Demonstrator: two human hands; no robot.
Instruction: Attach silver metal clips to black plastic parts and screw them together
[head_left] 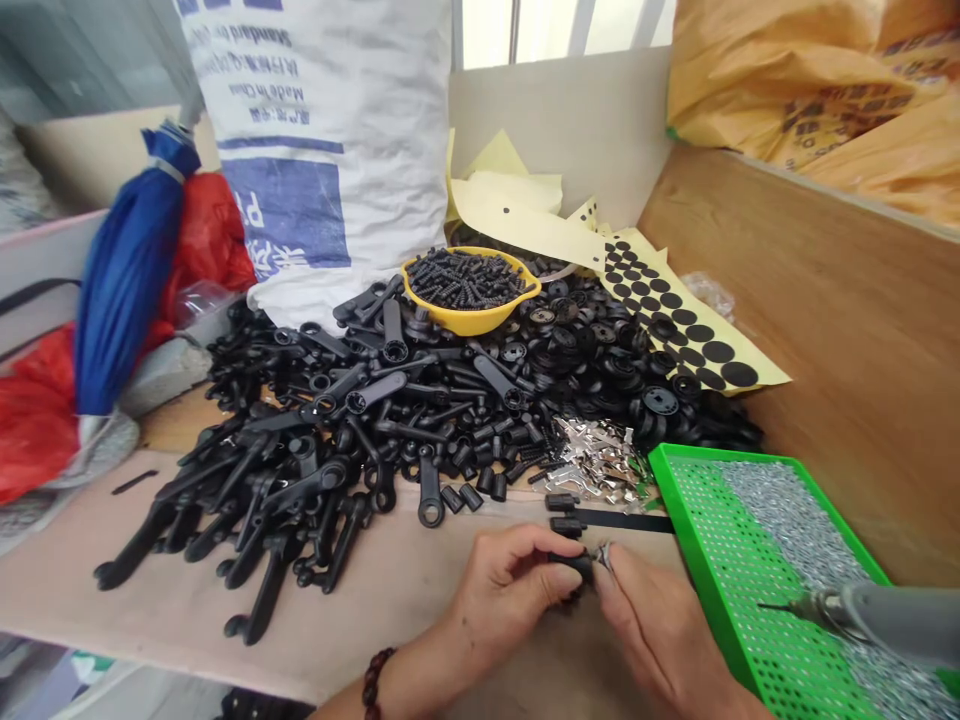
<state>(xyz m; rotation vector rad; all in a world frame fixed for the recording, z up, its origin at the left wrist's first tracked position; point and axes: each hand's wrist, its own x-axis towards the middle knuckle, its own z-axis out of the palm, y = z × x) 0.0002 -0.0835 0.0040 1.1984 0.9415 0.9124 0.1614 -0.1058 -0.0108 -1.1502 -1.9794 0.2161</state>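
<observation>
My left hand pinches a small black cylindrical part between thumb and fingers, near the front edge of the table. Against the right end of that part, my right hand has its fingers closed on a small shiny metal piece. Just beyond my fingers lie two black sleeves beside a dark strip. A pile of silvery metal clips is farther back. Where the two held pieces meet is partly hidden by my fingers.
Black handles are heaped at left and centre. A yellow bowl holds black screws. At right, a green tray holds small metal pieces, with a power screwdriver over it. A white sack and wooden panel stand behind.
</observation>
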